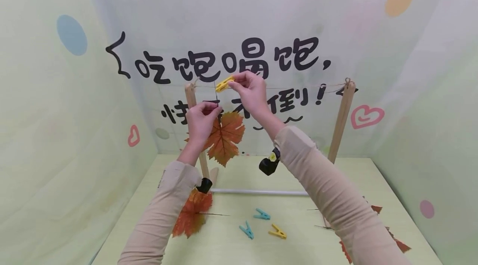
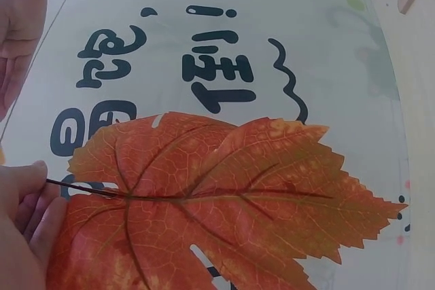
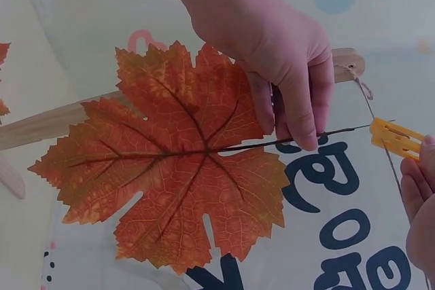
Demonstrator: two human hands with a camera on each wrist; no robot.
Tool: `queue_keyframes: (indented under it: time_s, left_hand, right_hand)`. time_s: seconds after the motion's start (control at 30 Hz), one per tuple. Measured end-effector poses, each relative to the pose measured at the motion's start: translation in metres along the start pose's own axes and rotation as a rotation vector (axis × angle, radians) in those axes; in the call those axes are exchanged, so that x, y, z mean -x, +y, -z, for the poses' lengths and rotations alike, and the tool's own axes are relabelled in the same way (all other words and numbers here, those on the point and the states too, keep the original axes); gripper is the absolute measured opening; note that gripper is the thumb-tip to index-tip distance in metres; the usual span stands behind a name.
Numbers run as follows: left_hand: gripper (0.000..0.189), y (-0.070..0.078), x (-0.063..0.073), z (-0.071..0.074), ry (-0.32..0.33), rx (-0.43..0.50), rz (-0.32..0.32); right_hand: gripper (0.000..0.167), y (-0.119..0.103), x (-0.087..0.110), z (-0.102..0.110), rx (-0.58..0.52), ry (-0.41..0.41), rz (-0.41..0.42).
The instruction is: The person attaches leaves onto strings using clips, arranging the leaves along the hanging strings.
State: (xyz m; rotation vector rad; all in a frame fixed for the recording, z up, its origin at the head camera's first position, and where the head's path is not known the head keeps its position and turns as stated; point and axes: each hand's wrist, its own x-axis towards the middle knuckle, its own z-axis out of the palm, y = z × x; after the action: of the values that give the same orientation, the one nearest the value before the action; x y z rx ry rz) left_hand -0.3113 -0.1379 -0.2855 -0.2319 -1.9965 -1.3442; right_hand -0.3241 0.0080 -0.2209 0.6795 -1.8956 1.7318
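An orange-red artificial maple leaf (image 1: 225, 137) hangs stem-up below the twine (image 1: 284, 88). My left hand (image 1: 203, 120) pinches its thin dark stem between thumb and fingers. Above it, my right hand (image 1: 252, 91) pinches a yellow clothespin (image 1: 225, 84) at the line. In the right wrist view the front of the yellow clothespin (image 3: 395, 138) is at the twine and the upper end of the stem (image 3: 340, 130). Whether it clamps the stem cannot be made out. The left wrist view shows the leaf (image 2: 204, 195) close up, with the left fingers (image 2: 30, 202) on its stem.
Wooden posts (image 1: 341, 122) hold the twine at both ends, with a white rod (image 1: 257, 192) low between them. On the table lie two teal clothespins (image 1: 247, 230), another yellow clothespin (image 1: 278, 232), a leaf at left (image 1: 192, 214) and more leaves (image 1: 399, 244) at right, partly behind the right sleeve.
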Motion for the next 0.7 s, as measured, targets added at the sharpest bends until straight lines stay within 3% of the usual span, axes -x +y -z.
queue_keyframes:
  time_s: [0.7]
  left_hand:
    - [0.014,-0.0045,0.0002,-0.0005,-0.009,-0.001,-0.015]
  right_hand:
    - [0.022,-0.0021,-0.0005,-0.0069,0.014,0.001,-0.061]
